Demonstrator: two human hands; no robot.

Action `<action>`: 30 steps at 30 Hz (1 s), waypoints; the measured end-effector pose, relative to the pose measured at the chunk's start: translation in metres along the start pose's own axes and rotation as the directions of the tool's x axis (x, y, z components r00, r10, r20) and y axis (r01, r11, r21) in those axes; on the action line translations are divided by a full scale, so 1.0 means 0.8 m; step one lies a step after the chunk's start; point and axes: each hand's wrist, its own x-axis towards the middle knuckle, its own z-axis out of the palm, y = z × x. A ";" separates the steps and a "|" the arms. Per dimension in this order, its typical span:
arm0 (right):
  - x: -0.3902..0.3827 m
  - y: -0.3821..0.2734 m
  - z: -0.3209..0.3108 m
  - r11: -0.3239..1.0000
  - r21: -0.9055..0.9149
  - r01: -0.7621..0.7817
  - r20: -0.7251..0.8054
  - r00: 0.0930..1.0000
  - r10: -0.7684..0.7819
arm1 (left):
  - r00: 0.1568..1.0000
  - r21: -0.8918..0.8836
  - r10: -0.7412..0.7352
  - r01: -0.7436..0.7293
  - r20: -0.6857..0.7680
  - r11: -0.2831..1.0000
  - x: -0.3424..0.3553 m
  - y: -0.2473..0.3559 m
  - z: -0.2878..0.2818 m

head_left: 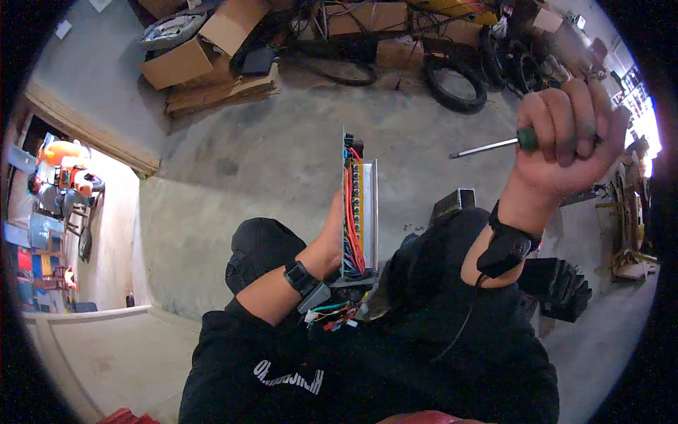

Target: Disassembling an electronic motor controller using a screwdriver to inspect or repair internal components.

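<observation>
Head view showed an electronics unit held upright over the lap, its narrow side facing up, with orange and red wires and a row of screw terminals running along it. The person's left hand had hold of it along its left edge; the fingers were hidden behind, so how far that grip was spread could not be told. Off to the right, the raised right hand had its grip curled firmly around the green handle of a screwdriver, whose tip pointed left, well apart from the unit's right edge. Concrete floor gave open room between the two and beyond the unit's far end, reaching to cardboard boxes and a tyre. A finned metal block stood near the right knee.
</observation>
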 end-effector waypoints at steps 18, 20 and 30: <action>-0.006 0.011 -0.031 0.993 0.115 -0.014 0.273 0.962 -0.018 | 0.943 0.154 0.036 0.017 -0.332 0.988 0.004 -0.003 0.023; -0.008 0.012 -0.031 0.989 0.147 -0.020 0.260 0.966 -0.019 | 0.955 0.125 0.041 -0.004 -0.295 0.992 0.007 -0.004 0.018; -0.013 -0.006 0.012 0.858 0.511 -0.060 0.307 0.945 -0.117 | 0.942 0.177 0.031 0.030 -0.334 0.984 -0.001 0.006 0.053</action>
